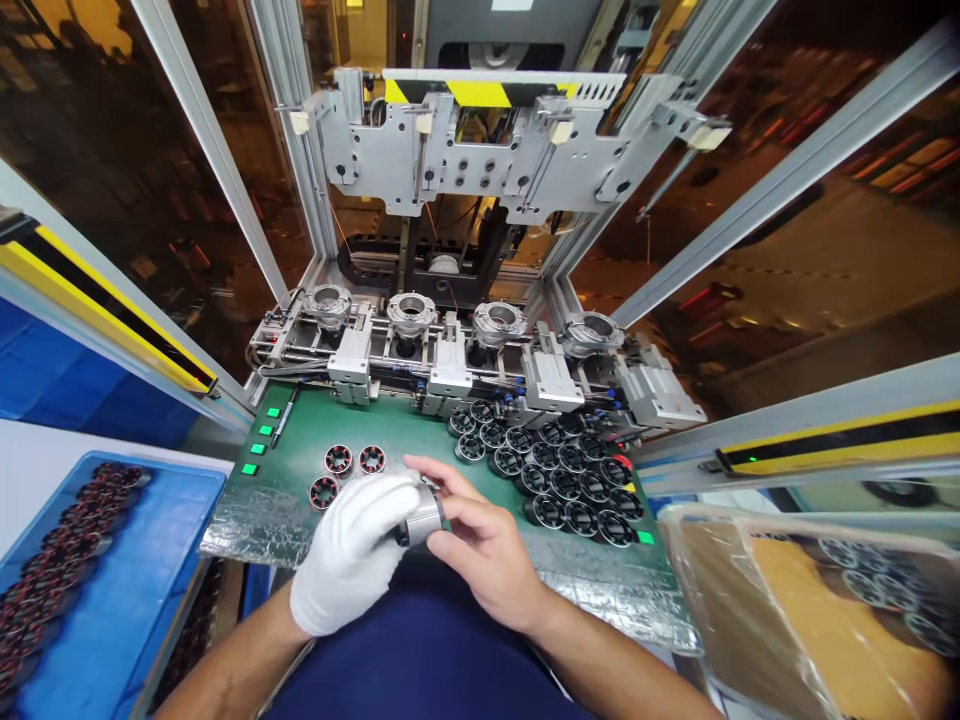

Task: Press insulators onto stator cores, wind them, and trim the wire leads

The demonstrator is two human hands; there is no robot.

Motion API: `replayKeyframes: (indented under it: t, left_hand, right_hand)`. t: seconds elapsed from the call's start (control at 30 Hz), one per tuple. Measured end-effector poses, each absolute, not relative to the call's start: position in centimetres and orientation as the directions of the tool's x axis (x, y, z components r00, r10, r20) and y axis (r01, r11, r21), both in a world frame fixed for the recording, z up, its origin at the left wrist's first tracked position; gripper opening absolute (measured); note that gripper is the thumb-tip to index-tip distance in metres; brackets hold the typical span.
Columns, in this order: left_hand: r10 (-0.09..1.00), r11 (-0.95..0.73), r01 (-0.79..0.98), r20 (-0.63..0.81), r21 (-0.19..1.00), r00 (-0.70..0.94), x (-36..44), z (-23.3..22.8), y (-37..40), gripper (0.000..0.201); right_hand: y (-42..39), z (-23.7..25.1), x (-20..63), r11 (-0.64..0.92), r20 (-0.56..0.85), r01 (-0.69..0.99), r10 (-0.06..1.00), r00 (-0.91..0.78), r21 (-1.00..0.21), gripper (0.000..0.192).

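Note:
A stator core [424, 517], a short grey metal cylinder with black ends, is held between both hands above the front edge of the bench. My left hand [349, 560], in a white glove, closes around its left side. The bare fingers of my right hand [491, 555] grip it from the right, thumb below. Just beyond the glove stand three stators with red-orange inside, one of them a wound stator [372, 460]. To the right, several black-lined stator cores [565, 485] stand packed together on the green mat [300, 425].
Behind the mat runs a machine with several metal ring fixtures [412, 310] under a striped plate [480, 95]. A pen [283, 418] and green buttons [257, 451] sit at left. A blue tray [150, 570] of stators is far left; a plastic-lined box [795, 600] is right.

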State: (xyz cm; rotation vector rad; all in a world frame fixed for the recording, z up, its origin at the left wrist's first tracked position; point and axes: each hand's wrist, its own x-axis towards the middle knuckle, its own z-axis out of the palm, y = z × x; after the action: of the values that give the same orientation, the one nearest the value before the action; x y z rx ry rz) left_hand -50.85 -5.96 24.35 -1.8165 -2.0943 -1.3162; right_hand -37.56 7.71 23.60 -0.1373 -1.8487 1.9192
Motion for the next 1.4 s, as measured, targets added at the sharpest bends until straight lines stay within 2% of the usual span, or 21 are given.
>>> replayKeyframes:
  t: [0.13, 0.33, 0.47, 0.57, 0.63, 0.7, 0.77, 0.83, 0.9, 1.07, 1.4]
  left_hand:
    - [0.836, 0.122, 0.768, 0.353, 0.629, -0.421, -51.0, 24.7, -6.0, 0.069]
    - [0.801, 0.121, 0.840, 0.448, 0.530, -0.398, -50.9, 24.2, -6.5, 0.058]
    - [0.785, 0.129, 0.858, 0.477, 0.498, -0.395, -51.1, 23.4, -6.6, 0.057]
    - [0.767, 0.161, 0.855, 0.483, 0.492, -0.422, -51.9, 22.3, -7.3, 0.063]
    - [0.723, 0.249, 0.815, 0.460, 0.523, -0.516, -52.9, 20.8, -8.5, 0.065]
    - [0.625, 0.367, 0.732, 0.432, 0.574, -0.651, -54.1, 18.4, -10.4, 0.061]
    - [0.497, 0.466, 0.625, 0.399, 0.626, -0.770, -55.1, 15.3, -12.5, 0.055]
    - [0.394, 0.540, 0.532, 0.363, 0.652, -0.844, -55.7, 12.1, -14.4, 0.050]
    - [0.359, 0.584, 0.506, 0.357, 0.634, -0.862, -55.8, 9.5, -15.8, 0.046]
    - [0.426, 0.640, 0.610, 0.445, 0.467, -0.788, -55.3, 7.3, -16.5, 0.045]
    - [0.491, 0.664, 0.664, 0.469, 0.344, -0.734, -55.3, 8.0, -16.0, 0.044]
  right_hand:
    - [7.6, 23.6, -37.8, 0.035, 0.233, -0.241, 0.414, -0.880, -0.970, 0.024]
    - [7.6, 23.4, -38.2, -0.055, 0.166, -0.200, 0.376, -0.912, -0.978, 0.026]
    - [7.3, 22.1, -38.6, -0.146, 0.068, -0.129, 0.362, -0.930, -0.981, 0.024]
    - [8.4, 22.1, -39.6, -0.163, 0.005, -0.058, 0.310, -0.951, -0.985, 0.024]
    - [10.5, 23.4, -41.3, -0.051, 0.044, -0.061, 0.278, -0.960, -0.997, 0.024]
    - [13.7, 25.4, -44.3, 0.207, 0.202, -0.152, 0.244, -0.949, -0.966, 0.023]
    - [17.2, 27.4, -48.5, 0.530, 0.397, -0.259, 0.162, -0.904, -0.807, 0.023]
    - [20.3, 28.5, -53.6, 0.760, 0.484, -0.247, 0.100, -0.869, -0.601, 0.024]
    - [22.4, 28.4, -58.9, 0.817, 0.494, -0.205, 0.110, -0.862, -0.540, 0.020]
    - [23.4, 26.0, -68.1, 0.863, 0.495, -0.203, 0.062, -0.867, -0.463, 0.009]
    - [23.1, 24.5, -69.9, 0.890, 0.484, -0.252, -0.040, -0.874, -0.381, 0.018]
